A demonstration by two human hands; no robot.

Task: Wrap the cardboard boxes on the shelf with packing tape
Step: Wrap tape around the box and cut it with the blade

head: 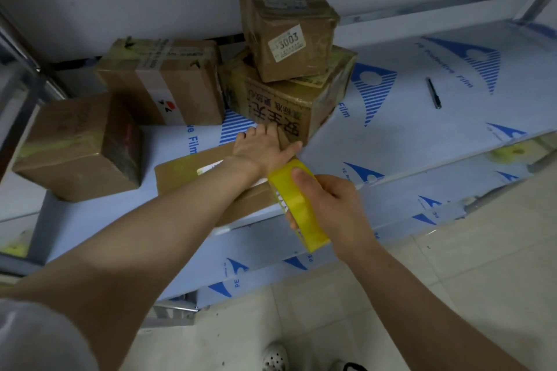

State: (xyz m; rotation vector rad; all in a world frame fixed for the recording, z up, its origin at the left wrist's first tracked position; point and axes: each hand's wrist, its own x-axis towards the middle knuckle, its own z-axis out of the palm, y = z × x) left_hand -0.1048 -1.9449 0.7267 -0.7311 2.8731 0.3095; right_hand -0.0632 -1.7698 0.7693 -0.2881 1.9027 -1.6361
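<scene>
The flat box [187,170] lies at the front edge of the shelf [407,135], whose surface is covered in blue-printed film. The left hand [265,146] presses down on the box's far end with fingers straight and spread, the thumb stretched out to the right. The fingertips reach the foot of the printed box [283,105] just behind the flat box; I cannot tell if they touch it. At the flat box's right end, the right hand [334,205] grips a yellow tape roll [297,205], thumb over the top of the roll and fingers curled round its underside. The roll sits against the box's right corner, just below the left thumb. A small box [289,27] with a "3003" label stands tilted on top of the printed box. Behind the flat box to the left sits a taped box [162,81], and further left, nearer the front, is a corner box [78,144]. Well to the right of the flat box, a pen [433,93] lies on the film. Below the flat box, a white shoe [274,358] stands on the tiled floor [452,295].
</scene>
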